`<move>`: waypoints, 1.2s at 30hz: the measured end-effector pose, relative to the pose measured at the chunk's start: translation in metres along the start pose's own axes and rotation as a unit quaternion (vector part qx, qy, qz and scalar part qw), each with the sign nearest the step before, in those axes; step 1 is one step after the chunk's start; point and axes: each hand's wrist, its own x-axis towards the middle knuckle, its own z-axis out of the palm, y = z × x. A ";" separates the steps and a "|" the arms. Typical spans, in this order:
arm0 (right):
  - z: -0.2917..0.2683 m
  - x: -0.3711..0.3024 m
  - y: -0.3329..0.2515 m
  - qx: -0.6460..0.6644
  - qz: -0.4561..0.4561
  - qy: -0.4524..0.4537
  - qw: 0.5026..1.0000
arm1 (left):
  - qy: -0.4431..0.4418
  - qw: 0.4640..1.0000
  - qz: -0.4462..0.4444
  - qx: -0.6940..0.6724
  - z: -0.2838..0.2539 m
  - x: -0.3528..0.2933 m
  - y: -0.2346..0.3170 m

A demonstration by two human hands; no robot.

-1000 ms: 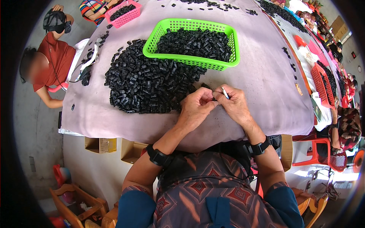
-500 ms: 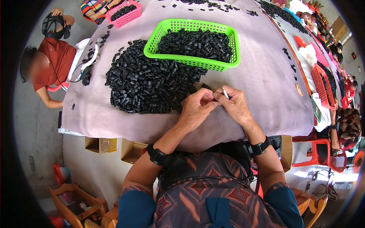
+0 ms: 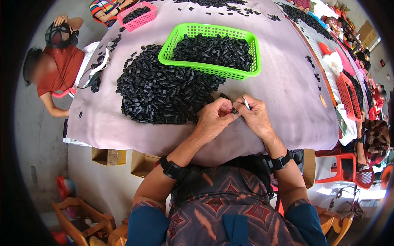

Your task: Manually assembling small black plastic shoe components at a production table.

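Note:
Both hands meet at the right edge of a heap of small black plastic parts [image 3: 160,92] on a cloth-covered table [image 3: 295,94]. One small black plastic part [image 3: 234,110] is pinched in the fingertips of my left hand [image 3: 213,118]. A slim white pen-like tool [image 3: 246,102] sticks up between the thumb and fingers of my right hand [image 3: 257,117], whose fingertips touch the same part. The tool's lower end is hidden by my fingers. Just behind the heap stands a green plastic basket [image 3: 209,67], holding many similar black parts.
A pink basket [image 3: 141,24] of black parts is at the far left, near a person in striped clothes. To the left sits a person in a red top [image 3: 61,67]. A red basket [image 3: 347,92] stands on another table at right. Cardboard boxes [image 3: 141,164] sit below the table edge.
The view has shifted slightly. My hands stay together; their fingertips have parted a little, so the black part between them shows more clearly.

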 end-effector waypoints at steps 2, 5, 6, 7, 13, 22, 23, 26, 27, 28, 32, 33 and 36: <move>-0.001 0.001 0.002 0.016 0.015 0.007 1.000 | -0.003 1.000 -0.013 0.001 0.000 0.000 0.002; -0.001 0.001 -0.005 0.004 0.011 0.011 1.000 | -0.003 1.000 -0.008 0.007 0.000 0.000 0.005; -0.001 0.002 -0.007 0.004 0.009 0.010 1.000 | -0.001 1.000 -0.007 0.008 0.000 0.001 0.003; -0.002 0.002 -0.009 0.006 0.020 0.015 1.000 | -0.002 1.000 -0.005 0.011 -0.001 0.002 0.000; -0.005 0.004 -0.013 0.035 0.019 0.063 0.997 | -0.003 1.000 -0.014 0.013 -0.002 0.002 -0.002; -0.012 0.001 -0.050 0.034 -0.013 0.120 0.992 | 0.005 0.999 0.017 0.029 -0.001 -0.001 -0.003; -0.012 0.003 -0.052 0.030 -0.010 0.127 0.991 | 0.003 0.999 0.028 0.044 0.000 -0.001 -0.002; -0.015 0.016 -0.065 -0.003 -0.015 0.139 0.990 | 0.007 0.998 0.036 0.055 0.000 -0.001 -0.002; -0.015 0.024 -0.069 -0.032 -0.021 0.143 0.989 | 0.010 0.998 0.038 0.056 -0.001 -0.003 -0.001; -0.018 0.036 -0.069 -0.062 -0.041 0.138 0.988 | 0.017 0.998 0.031 0.047 0.000 -0.003 0.001; -0.022 0.085 -0.075 -0.085 -0.096 0.129 0.983 | 0.030 0.998 0.028 0.043 0.003 -0.001 0.000; -0.019 0.096 -0.073 -0.052 -0.097 0.105 0.988 | 0.030 0.998 0.030 0.044 0.002 -0.001 -0.001; -0.021 0.099 -0.069 -0.035 -0.079 0.090 0.992 | 0.010 0.997 0.042 0.067 0.000 -0.001 -0.003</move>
